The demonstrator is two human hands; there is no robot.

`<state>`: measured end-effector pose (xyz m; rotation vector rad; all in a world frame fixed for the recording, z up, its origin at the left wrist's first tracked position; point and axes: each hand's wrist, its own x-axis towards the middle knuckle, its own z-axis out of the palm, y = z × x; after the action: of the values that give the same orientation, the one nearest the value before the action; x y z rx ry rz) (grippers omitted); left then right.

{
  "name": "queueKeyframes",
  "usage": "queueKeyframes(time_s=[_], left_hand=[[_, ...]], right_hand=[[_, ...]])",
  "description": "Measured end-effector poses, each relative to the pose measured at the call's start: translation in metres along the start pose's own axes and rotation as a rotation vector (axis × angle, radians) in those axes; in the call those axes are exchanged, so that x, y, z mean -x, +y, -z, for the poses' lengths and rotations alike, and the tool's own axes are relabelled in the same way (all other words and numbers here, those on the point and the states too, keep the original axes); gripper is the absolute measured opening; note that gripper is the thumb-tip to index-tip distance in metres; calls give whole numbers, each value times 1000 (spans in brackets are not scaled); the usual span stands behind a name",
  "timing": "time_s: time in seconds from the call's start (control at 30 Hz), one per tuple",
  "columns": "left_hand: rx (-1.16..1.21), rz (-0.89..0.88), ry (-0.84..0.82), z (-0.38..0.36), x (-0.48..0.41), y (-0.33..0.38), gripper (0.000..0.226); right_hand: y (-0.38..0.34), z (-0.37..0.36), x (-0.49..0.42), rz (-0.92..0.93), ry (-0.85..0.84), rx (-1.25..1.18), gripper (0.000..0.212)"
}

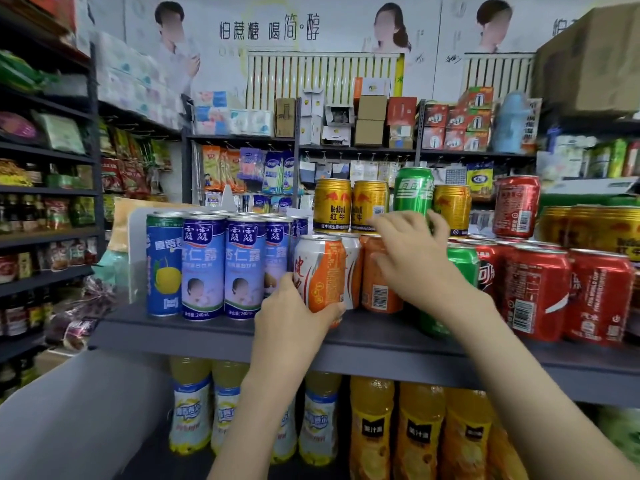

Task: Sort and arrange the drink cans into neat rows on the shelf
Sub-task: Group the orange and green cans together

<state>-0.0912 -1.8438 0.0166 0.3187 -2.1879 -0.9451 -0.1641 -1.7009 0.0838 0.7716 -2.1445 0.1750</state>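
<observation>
1. dark grey metal shelf (207, 332) runs across the view and carries all the drink cans.
2. orange juice bottles (372, 427) and paler lemon drink bottles (190, 414) stand on the level below it.
3. tall blue cans (244, 268) stand upright in a tight row at the left of the shelf, side against side, with more rims showing behind them. a blue can with a yellow fruit (163, 265) closes the left end.
4. red cola cans (535, 292) crowd the right of the shelf, upright, several with barcodes turned to the front.
5. gold red bull cans (331, 206) form a second layer on top of the middle cans. a green sprite can (412, 190) stands among them, and a red can (516, 206) stands further right on that layer.
6. the right hand (412, 258) reaches in over the middle with its fingers spread and slightly bent, tips by the bases of the gold and green cans. it holds nothing, and whether it touches them i cannot tell.
7. the left hand (294, 313) grips the white-and-orange can (320, 271) low down, thumb on its left side, fingers curled round its lower right. the can is upright at the shelf's front, just right of the blue row. its base is hidden.
8. an orange can (375, 289) stands just beside it, partly behind the right hand.
</observation>
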Motion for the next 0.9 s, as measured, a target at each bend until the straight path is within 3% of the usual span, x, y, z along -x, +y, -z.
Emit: queueKeyframes(time_s=[0.13,0.27,0.4,0.53,0.77,0.9], left_hand=[[-1,-58,-76,-4,2,9,61],[-41,-31,-69,-14,4,16,75],[-101,-73,62,-22,17,27,99],[-123,-209,241,-32,36,38,89],[-107,-249,317,-66,60,31,65],[-112,-251,347,-78,66,38,56]], right_hand=[[27,15,20,-186,126,-51,49],[42,11,42,-350,100,-186,59],[45,3,58,-387,74,-390,75],[45,-1,62,-493,39,-580,88],[51,-6,72,-601,16,-644,57],[47,-2,80,-610,129,-714,49]])
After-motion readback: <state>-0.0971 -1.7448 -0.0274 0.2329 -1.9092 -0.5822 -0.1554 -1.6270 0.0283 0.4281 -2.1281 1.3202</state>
